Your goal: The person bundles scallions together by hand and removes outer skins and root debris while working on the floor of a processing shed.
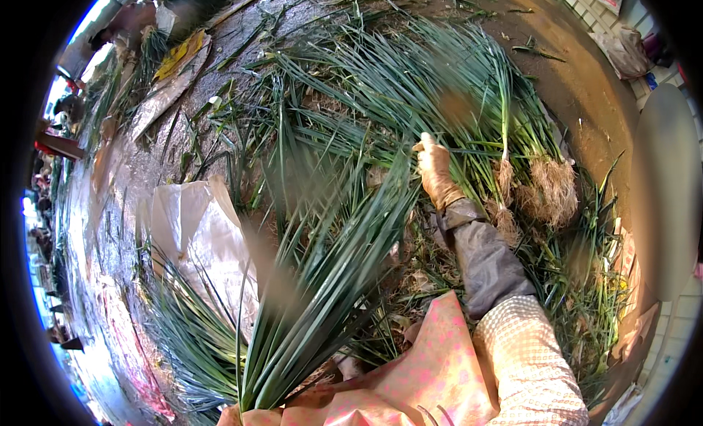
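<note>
My right hand (436,173), in a tan glove, reaches into a large pile of green onions (410,82). Its fingers look curled around some green onion leaves at the pile's near side; just which leaves is hard to make out. White-green stems and pale, shaggy roots (549,188) lie to its right. Close to me, a bunch of green onions (315,301) fans up and outward from the lower edge, its longest tips reaching toward the right hand. The base of that bunch meets the pink-spotted apron (417,367), and my left hand's fingers are hidden there.
Loose leaves and trimmings (564,294) litter the ground at right. A pale plastic sheet (201,228) lies to the left on wet, shiny ground. Farther off at upper left are cardboard (172,93) and more green onions (150,49). A tiled wall (674,331) stands at right.
</note>
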`<state>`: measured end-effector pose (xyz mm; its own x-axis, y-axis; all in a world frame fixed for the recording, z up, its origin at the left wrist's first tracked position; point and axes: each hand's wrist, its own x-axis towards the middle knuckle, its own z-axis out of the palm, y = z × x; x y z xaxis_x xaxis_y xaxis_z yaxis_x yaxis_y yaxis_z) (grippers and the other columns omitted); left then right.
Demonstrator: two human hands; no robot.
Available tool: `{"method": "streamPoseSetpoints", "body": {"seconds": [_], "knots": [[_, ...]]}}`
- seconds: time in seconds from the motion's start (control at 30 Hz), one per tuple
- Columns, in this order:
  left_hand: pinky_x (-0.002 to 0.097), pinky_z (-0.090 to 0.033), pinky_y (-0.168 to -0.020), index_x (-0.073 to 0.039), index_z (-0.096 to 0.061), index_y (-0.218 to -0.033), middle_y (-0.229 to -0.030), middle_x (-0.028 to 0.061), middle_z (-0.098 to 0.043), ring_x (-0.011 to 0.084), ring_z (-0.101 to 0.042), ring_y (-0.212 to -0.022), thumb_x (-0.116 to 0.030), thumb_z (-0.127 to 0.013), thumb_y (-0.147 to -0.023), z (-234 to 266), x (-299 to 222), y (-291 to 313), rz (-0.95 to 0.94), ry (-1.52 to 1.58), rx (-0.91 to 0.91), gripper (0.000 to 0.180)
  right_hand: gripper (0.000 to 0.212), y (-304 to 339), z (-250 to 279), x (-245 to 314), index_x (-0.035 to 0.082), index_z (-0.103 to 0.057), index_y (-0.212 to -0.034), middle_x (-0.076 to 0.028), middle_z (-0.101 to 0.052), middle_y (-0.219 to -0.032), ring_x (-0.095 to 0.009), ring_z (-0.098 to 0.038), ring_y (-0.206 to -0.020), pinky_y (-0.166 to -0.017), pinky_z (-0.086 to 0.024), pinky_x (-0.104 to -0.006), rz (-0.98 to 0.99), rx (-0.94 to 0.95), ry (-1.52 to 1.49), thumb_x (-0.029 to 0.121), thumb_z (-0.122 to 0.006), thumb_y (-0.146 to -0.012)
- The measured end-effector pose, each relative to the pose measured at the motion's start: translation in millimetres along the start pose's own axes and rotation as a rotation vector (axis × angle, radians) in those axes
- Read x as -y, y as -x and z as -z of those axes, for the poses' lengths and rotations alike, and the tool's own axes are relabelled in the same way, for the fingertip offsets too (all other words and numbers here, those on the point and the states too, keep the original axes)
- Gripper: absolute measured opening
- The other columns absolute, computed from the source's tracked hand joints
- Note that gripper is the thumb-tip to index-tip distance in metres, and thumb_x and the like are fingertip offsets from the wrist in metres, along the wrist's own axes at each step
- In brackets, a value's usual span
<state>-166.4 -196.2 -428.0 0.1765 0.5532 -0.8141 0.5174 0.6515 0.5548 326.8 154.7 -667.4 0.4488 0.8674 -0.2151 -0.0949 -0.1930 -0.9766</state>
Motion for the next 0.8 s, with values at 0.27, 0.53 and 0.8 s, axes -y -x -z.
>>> {"method": "streamPoseSetpoints", "body": {"seconds": [0.27, 0.53, 0.8], "knots": [[0.0320, -0.050, -0.070, -0.004, -0.065, -0.103, -0.091, 0.0103, -0.070, 0.0140, -0.065, -0.080, -0.017, -0.075, -0.068, 0, -20, -20, -0.186, -0.218, -0.088, 0.038, 0.028, -27, 73, 13, 0.009, -0.059, -0.078, -0.011, -0.062, -0.062, -0.030, -0.063, -0.055, -0.048, -0.050, -0.0416, 0.829, 0.066, 1.472, 0.029, -0.047, -0.093], [0.0355, -0.050, -0.065, -0.008, -0.064, -0.106, -0.086, 0.0115, -0.067, 0.0243, -0.065, -0.074, -0.016, -0.072, -0.068, 43, 5, 49, -0.058, -0.722, -0.216, 0.039, 0.043, -61, 120, 95, 0.010, -0.070, -0.091, -0.017, -0.064, -0.082, -0.028, -0.056, -0.070, -0.065, -0.045, -0.0438, 0.037, -0.041, 1.497, 0.043, -0.042, -0.088], [0.0349, -0.045, -0.057, -0.004, -0.057, -0.094, -0.076, 0.0092, -0.059, 0.0213, -0.059, -0.066, -0.010, -0.067, -0.069, 117, 10, 92, -0.186, -0.757, -0.771, 0.027, 0.042, 23, 348, 17, 0.004, -0.059, -0.117, -0.023, -0.061, -0.109, -0.034, -0.057, -0.096, -0.082, -0.045, -0.0435, 0.221, -0.085, 1.550, 0.034, -0.050, -0.090]]}}
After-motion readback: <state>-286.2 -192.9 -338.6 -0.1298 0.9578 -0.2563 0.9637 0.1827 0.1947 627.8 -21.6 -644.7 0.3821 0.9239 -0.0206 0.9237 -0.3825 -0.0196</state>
